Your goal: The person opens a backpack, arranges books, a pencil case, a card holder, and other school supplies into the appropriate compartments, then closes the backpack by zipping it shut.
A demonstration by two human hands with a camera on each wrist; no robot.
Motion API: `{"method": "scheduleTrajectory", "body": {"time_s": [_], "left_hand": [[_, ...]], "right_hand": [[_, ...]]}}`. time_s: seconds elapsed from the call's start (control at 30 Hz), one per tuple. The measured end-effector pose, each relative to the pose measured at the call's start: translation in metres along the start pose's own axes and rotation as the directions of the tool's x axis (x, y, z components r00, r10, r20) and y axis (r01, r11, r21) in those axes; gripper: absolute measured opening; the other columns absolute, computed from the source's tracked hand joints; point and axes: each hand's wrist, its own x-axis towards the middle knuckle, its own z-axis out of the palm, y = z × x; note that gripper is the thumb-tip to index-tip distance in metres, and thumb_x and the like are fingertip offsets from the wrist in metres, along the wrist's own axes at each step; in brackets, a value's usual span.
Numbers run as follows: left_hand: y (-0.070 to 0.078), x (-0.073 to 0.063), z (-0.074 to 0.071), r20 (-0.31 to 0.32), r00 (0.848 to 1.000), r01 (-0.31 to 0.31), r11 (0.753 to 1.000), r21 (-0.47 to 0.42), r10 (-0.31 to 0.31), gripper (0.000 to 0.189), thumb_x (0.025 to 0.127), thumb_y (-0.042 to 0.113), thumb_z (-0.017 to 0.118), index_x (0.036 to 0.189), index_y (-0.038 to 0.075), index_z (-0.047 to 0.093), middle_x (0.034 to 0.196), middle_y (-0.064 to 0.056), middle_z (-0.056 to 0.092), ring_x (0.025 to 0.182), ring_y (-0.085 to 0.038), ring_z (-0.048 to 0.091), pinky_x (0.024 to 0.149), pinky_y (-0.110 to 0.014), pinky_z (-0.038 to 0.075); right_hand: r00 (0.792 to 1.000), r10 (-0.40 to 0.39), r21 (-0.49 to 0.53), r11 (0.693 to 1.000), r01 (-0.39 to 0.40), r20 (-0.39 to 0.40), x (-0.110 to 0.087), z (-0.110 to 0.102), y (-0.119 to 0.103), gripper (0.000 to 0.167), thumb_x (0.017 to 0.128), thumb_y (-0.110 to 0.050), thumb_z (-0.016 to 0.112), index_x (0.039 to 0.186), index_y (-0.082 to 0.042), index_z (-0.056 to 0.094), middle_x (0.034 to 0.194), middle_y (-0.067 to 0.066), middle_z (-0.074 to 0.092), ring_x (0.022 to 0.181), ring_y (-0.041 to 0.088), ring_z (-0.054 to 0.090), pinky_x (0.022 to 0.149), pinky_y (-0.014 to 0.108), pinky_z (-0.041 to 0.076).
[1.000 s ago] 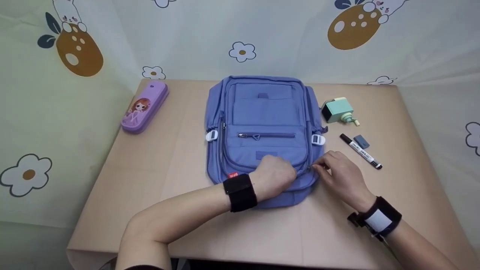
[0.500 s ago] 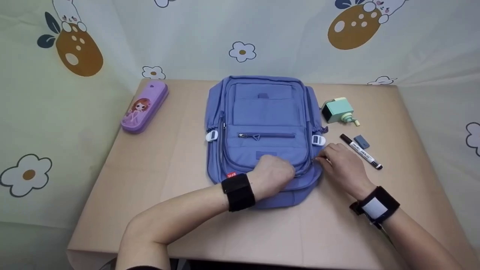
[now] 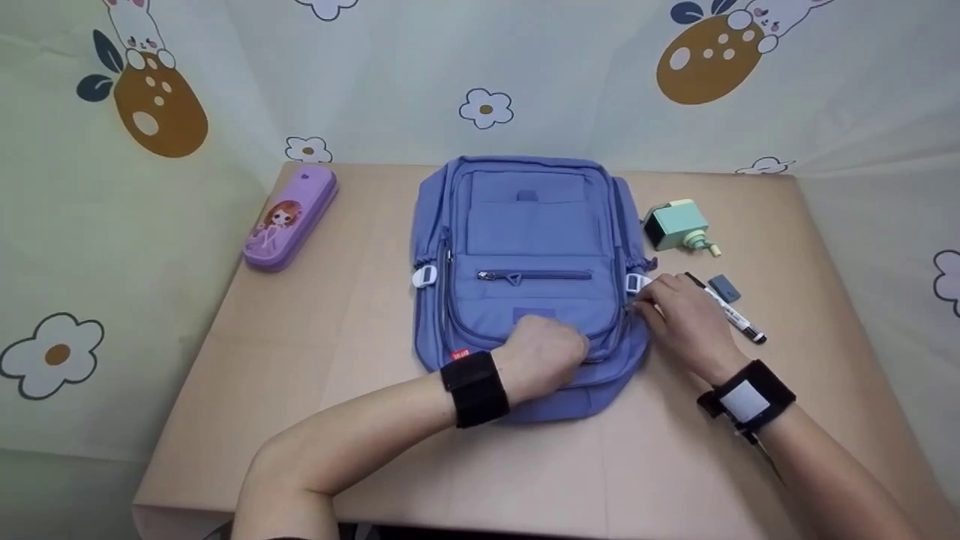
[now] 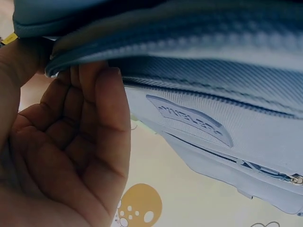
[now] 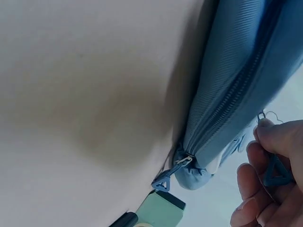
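A blue backpack [image 3: 536, 225] lies front side up on the table. My left hand [image 3: 544, 356] is over its lower right part; in the left wrist view, the thumb and fingers pinch the edge of the zippered opening [image 4: 165, 42]. Cloth hides some of those fingertips. At the bag's right side, my right hand [image 3: 694, 326] pinches a zipper slider between thumb and finger. A blue triangular zipper pull [image 5: 277, 171] hangs against that palm in the right wrist view. Another zipper pull [image 5: 162, 182] dangles at the end of a second zipper.
Right of the bag are a mint-green sharpener-like box with a crank [image 3: 679, 225], a grey-blue eraser [image 3: 724, 288] and a black-and-white marker [image 3: 739, 319], partly behind the right hand. A purple pencil case [image 3: 291, 217] lies at the table's left. Patterned cloth [image 3: 390, 75] surrounds the table.
My right hand has moved up along the bag's right side with the zipper pull, coming in front of the marker's upper end. My left hand has stayed nearly in place.
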Motion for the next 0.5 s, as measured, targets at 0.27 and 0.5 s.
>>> {"method": "scheduleTrajectory", "body": {"time_s": [0.27,0.5], "left_hand": [[0.003,0.007,-0.007,0.004,1.000,0.007,0.998,-0.054,-0.007,0.017,0.086,0.021,0.068,0.072,0.019,0.059,0.062,0.006,0.055,0.053,-0.015,0.056,0.042,-0.037,0.047],[0.019,0.022,-0.008,-0.029,1.000,-0.004,0.989,0.145,0.008,0.013,0.093,0.026,0.064,0.082,0.020,0.069,0.070,0.005,0.062,0.058,-0.013,0.061,0.045,-0.035,0.052]], "right_hand": [[0.998,-0.035,0.001,0.999,0.035,-0.056,-0.001,-0.010,-0.005,0.012,0.087,-0.003,0.078,0.096,-0.006,0.070,0.092,0.007,0.067,0.084,0.026,0.060,0.072,0.042,0.049],[0.995,-0.052,-0.007,0.999,0.052,-0.083,0.003,-0.013,-0.011,0.011,0.088,-0.002,0.077,0.095,-0.005,0.069,0.091,0.007,0.067,0.084,0.027,0.059,0.070,0.042,0.048]]}}
